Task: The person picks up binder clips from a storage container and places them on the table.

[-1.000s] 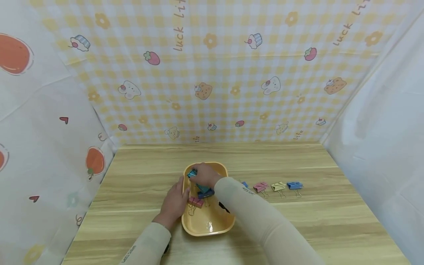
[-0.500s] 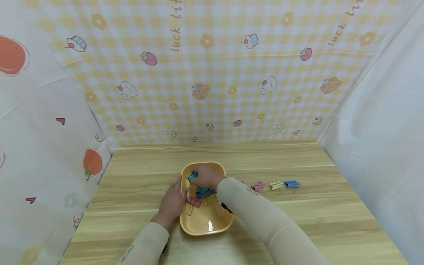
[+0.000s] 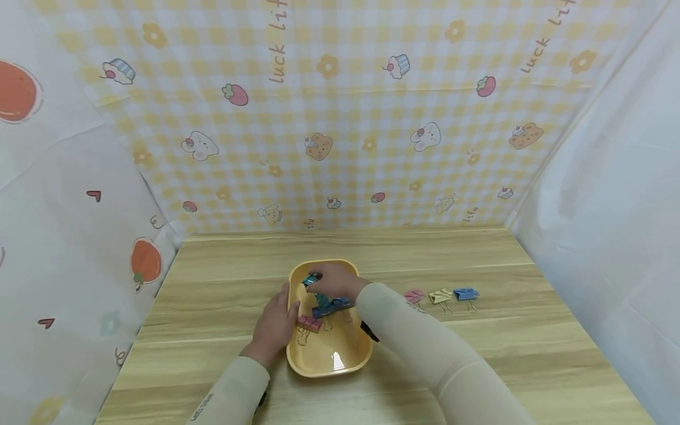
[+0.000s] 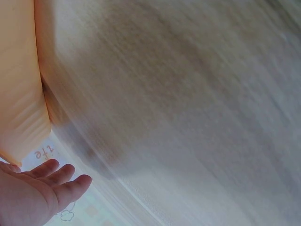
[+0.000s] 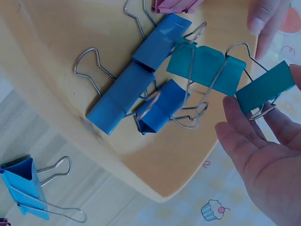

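Note:
A teal binder clip (image 5: 265,88) is pinched between the thumb and fingers of my right hand (image 3: 336,281), above the far left part of a yellow plastic basin (image 3: 340,353). Beside it in the right wrist view lies another teal binder clip (image 5: 207,68), their metal parts close together. Several blue binder clips (image 5: 121,96) and a pink binder clip (image 3: 309,323) lie in the basin. My left hand (image 3: 274,324) rests along the basin's left side, thumb over the rim. Its other fingers (image 4: 70,190) extend fairly straight outside the wall.
On the wooden table (image 3: 223,277), right of the basin, a pink binder clip (image 3: 415,295), a yellow one (image 3: 440,296) and a blue one (image 3: 466,294) stand in a row. Another blue clip (image 5: 28,190) shows in the right wrist view. Patterned cloth (image 3: 350,171) closes the back.
My right hand has shifted slightly right with the teal clip, uncovering more of the blue clips. Its sleeve now hides the blue clip nearest the basin. The left hand stays on the basin.

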`<move>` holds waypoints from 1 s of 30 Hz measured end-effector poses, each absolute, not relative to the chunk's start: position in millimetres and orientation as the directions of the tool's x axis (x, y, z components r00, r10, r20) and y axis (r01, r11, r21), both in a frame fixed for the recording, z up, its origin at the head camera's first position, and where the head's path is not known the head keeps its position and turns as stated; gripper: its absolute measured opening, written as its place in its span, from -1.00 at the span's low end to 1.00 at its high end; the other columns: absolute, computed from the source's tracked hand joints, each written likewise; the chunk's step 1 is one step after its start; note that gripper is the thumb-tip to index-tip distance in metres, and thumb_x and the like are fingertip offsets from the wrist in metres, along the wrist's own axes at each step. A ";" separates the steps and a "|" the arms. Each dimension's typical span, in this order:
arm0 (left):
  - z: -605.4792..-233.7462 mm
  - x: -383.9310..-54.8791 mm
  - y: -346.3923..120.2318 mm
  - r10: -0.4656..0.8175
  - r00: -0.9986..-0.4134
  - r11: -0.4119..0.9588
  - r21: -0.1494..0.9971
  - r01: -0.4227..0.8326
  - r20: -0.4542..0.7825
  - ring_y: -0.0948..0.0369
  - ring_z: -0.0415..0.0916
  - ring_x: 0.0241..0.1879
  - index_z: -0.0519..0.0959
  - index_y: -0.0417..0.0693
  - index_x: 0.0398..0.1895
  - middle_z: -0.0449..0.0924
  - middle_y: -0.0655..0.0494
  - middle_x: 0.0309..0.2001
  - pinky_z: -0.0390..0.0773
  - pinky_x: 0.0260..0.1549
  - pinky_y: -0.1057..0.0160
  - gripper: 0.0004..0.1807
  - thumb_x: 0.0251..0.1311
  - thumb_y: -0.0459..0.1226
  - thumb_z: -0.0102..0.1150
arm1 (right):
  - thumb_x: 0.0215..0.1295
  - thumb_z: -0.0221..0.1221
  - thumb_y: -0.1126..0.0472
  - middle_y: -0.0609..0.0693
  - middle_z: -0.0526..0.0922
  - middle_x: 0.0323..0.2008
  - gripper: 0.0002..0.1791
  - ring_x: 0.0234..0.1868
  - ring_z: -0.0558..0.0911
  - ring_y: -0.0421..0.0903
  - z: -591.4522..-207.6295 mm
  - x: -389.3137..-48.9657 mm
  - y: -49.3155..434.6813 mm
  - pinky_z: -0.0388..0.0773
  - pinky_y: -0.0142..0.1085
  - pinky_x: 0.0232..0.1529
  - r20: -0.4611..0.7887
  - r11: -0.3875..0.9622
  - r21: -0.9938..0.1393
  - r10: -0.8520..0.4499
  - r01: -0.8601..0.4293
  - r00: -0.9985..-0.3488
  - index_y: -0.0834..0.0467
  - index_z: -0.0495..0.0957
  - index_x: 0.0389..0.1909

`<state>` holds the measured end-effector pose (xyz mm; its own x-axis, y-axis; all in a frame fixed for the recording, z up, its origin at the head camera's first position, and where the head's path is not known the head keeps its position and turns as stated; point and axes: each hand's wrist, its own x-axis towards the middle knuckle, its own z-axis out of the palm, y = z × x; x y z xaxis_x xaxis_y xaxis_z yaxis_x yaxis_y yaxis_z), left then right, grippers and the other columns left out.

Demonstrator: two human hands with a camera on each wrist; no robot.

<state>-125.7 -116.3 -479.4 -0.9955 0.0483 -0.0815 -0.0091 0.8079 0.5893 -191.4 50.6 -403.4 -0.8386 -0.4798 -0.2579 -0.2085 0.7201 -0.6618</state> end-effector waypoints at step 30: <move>-476.3 -122.0 -115.8 0.052 -0.995 0.802 0.597 -0.008 -0.084 -0.30 0.20 0.30 -0.05 -0.24 0.51 0.22 -0.43 0.32 0.27 0.23 -0.23 -0.34 0.49 -0.13 -0.19 | 0.28 0.19 0.14 0.10 0.57 0.13 -0.46 -0.13 0.55 -0.05 -380.0 -184.8 82.5 0.52 -0.14 0.08 -0.211 0.747 -0.610 -0.476 -0.265 -0.854 0.25 0.44 0.26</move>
<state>-122.0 -115.8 -476.3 -0.9951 0.0523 -0.0840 -0.0082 0.8024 0.5968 -184.8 82.5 -380.0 -0.8539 -0.4758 -0.2107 -0.2655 0.7466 -0.6101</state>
